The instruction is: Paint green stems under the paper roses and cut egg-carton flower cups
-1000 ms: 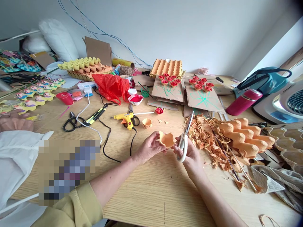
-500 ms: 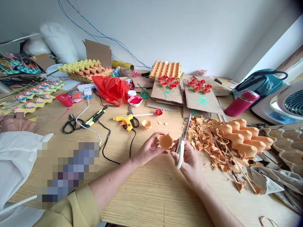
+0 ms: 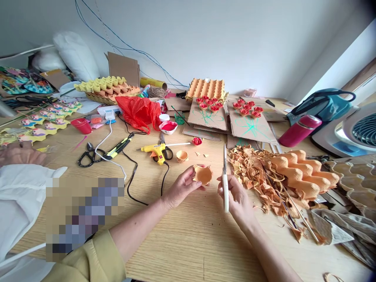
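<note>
Between thumb and fingers, my left hand [image 3: 182,188] holds an orange egg-carton cup [image 3: 203,175] with a jagged rim, its hollow side facing me. My right hand [image 3: 236,199] grips white-handled scissors [image 3: 225,182], blades pointing away and up, apart from the cup. Beyond my left hand, small trimmed orange cups [image 3: 182,156] sit on the table, beside a yellow glue gun [image 3: 158,152]. A red paper flower [image 3: 197,141] lies behind them, with small orange scraps near it.
Orange scraps [image 3: 252,172] and an orange egg tray [image 3: 302,172] lie at right, near a pink bottle [image 3: 300,131]. Cardboard sheets [image 3: 249,125] bear red flowers. Black scissors [image 3: 91,154] and cords lie left. Another person's hand [image 3: 23,154] is at far left.
My right hand has moved slightly away from the cup, and the scissors have turned more upright in view. The cup has shifted and tilted a little in my left hand.
</note>
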A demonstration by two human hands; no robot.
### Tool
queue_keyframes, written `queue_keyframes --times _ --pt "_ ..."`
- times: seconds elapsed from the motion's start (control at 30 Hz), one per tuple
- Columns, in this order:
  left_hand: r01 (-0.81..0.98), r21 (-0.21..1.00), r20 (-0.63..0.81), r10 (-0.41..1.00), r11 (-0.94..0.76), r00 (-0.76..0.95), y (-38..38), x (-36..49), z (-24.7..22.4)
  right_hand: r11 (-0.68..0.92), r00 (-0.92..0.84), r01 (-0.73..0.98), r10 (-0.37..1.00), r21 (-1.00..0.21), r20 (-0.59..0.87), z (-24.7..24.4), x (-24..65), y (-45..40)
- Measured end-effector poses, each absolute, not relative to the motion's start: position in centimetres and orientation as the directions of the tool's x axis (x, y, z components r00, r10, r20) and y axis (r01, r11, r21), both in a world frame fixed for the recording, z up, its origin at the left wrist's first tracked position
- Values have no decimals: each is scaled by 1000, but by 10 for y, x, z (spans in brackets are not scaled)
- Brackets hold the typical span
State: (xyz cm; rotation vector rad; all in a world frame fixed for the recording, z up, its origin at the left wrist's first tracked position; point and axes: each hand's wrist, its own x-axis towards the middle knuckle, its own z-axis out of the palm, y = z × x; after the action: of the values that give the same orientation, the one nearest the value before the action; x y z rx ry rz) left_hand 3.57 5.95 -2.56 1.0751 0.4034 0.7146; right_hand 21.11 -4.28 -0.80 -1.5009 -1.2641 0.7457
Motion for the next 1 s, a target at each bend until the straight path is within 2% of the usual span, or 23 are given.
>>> queue_keyframes --times 0.17,0.3,0.4,0.8,1.0 --pt "-311 945 103 817 96 567 59 38 -23 50 142 614 975 -788 172 -3 226 -45" --pt "-303 951 102 859 65 503 60 37 -24 102 23 786 981 -610 193 -5 233 -45" --pt "-325 944 124 855 55 504 60 36 -25 102 -3 836 983 -540 181 -7 234 -46" --pt "-305 952 175 801 10 573 61 37 -30 103 -30 840 989 -533 143 -6 227 -45" --pt "-266 958 244 783 -105 572 62 35 -33 124 -47 853 986 -506 162 -11 228 -44"
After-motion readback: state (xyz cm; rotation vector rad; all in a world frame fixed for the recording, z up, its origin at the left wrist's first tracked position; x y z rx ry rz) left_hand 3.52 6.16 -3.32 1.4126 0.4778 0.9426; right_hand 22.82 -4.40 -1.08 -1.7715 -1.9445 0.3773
